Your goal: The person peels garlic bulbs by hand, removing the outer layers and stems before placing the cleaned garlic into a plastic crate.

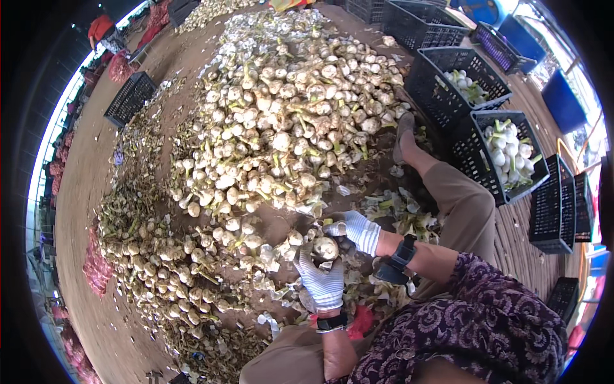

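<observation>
A large pale garlic bulb is between my two hands, low over the ground in front of me. My left hand, in a blue-and-white striped glove with grey fingertips, grips it from the near side. From the right, my right hand, gloved the same way, has its bent fingers closed at the bulb's upper side. Whether a small tool sits in those fingers is hidden. Loose garlic bulbs lie just left of my hands, with papery skins scattered around them.
A big heap of garlic spreads ahead, and a smaller pile lies left. By my right leg, a black crate holds cleaned bulbs; another crate stands beyond it. A person is at far left.
</observation>
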The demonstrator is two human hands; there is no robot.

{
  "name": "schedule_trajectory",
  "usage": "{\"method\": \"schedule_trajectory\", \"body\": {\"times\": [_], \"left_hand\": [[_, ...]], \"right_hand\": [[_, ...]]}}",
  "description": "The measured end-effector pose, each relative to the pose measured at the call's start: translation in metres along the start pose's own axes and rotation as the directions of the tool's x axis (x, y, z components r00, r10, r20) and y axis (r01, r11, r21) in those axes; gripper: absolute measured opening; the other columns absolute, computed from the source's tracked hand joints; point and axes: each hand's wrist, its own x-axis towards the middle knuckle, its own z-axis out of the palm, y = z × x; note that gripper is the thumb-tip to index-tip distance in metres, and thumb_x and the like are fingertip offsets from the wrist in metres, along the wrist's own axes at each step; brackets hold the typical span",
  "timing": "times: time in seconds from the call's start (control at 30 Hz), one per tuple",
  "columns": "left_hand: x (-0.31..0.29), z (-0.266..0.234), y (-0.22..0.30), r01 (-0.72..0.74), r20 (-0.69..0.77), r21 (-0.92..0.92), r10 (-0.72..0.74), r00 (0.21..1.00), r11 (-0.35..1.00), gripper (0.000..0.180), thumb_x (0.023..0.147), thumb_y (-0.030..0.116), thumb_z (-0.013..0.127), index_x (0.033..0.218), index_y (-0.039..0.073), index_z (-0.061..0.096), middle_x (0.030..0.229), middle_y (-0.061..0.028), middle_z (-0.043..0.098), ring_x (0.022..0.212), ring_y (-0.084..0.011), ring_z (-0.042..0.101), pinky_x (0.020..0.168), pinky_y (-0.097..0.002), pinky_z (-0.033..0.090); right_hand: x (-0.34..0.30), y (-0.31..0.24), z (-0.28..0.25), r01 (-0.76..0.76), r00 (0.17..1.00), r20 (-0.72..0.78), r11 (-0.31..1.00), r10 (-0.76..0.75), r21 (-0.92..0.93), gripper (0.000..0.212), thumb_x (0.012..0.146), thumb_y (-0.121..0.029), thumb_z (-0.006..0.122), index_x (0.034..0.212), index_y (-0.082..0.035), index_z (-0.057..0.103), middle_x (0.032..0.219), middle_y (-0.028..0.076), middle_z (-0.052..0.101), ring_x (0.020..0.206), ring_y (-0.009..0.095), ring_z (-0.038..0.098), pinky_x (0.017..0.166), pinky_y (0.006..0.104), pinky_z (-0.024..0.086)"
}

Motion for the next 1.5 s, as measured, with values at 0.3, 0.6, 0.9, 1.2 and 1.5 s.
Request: {"method": "schedule_trajectory", "body": {"times": [0.3, 0.6, 0.9, 1.2, 1.5], "left_hand": [[-0.003, 0.006, 0.012, 0.107, -0.061, -0.321, -0.134, 0.989, 0.941, 0.061, 0.059, -0.009, 0.069, 0.113, 0.002, 0.043, 0.102, -0.0081, 0.053, 0.090, -0.0165, 0.055, 0.082, -0.0304, 0.047], [0.002, 0.000, 0.011, 0.358, 0.240, -0.836, -0.311, 0.920, 0.416, 0.057, 0.066, 0.017, 0.069, 0.116, 0.004, 0.045, 0.102, -0.0099, 0.056, 0.082, -0.0210, 0.060, 0.057, -0.0290, 0.055], [-0.003, -0.003, 0.029, 0.510, 0.307, -0.736, -0.453, 0.837, 0.445, 0.055, 0.075, 0.050, 0.056, 0.107, 0.004, 0.054, 0.075, -0.0090, 0.060, 0.053, -0.0176, 0.057, 0.038, -0.0247, 0.042], [-0.002, -0.010, 0.019, 0.507, 0.400, -0.811, -0.355, 0.845, 0.292, 0.058, 0.075, 0.043, 0.059, 0.115, 0.003, 0.050, 0.087, -0.0113, 0.062, 0.064, -0.0219, 0.059, 0.057, -0.0363, 0.052], [0.002, 0.000, 0.005, 0.339, 0.300, -0.935, -0.280, 0.912, 0.101, 0.032, 0.080, 0.014, 0.060, 0.111, 0.010, 0.052, 0.102, -0.0081, 0.057, 0.095, -0.0243, 0.056, 0.081, -0.0411, 0.049]], "right_hand": [[0.002, 0.018, -0.013, 0.251, 0.959, 0.073, 0.938, -0.275, 0.239, 0.033, 0.078, -0.005, 0.059, 0.111, -0.002, 0.056, 0.083, 0.004, 0.061, 0.062, 0.010, 0.058, 0.050, 0.0227, 0.046], [-0.002, 0.016, -0.017, 0.344, 0.919, 0.166, 0.933, -0.358, 0.110, 0.043, 0.076, -0.009, 0.069, 0.115, 0.000, 0.052, 0.100, 0.005, 0.061, 0.089, 0.013, 0.057, 0.074, 0.0265, 0.050], [0.009, 0.016, -0.015, 0.592, 0.738, 0.287, 0.382, -0.610, -0.710, 0.030, 0.067, -0.002, 0.068, 0.097, -0.002, 0.062, 0.084, 0.011, 0.065, 0.079, 0.018, 0.063, 0.072, 0.0285, 0.050], [0.040, 0.005, -0.051, 0.083, 0.945, 0.256, 0.904, -0.206, 0.419, 0.056, 0.079, -0.010, 0.064, 0.129, -0.005, 0.038, 0.099, 0.005, 0.059, 0.078, 0.011, 0.059, 0.058, 0.0209, 0.052], [-0.015, -0.002, -0.028, 0.246, 0.942, 0.254, 0.967, -0.220, -0.073, 0.034, 0.077, -0.022, 0.068, 0.102, 0.000, 0.058, 0.078, 0.002, 0.062, 0.068, 0.008, 0.057, 0.057, 0.0195, 0.046]]}}
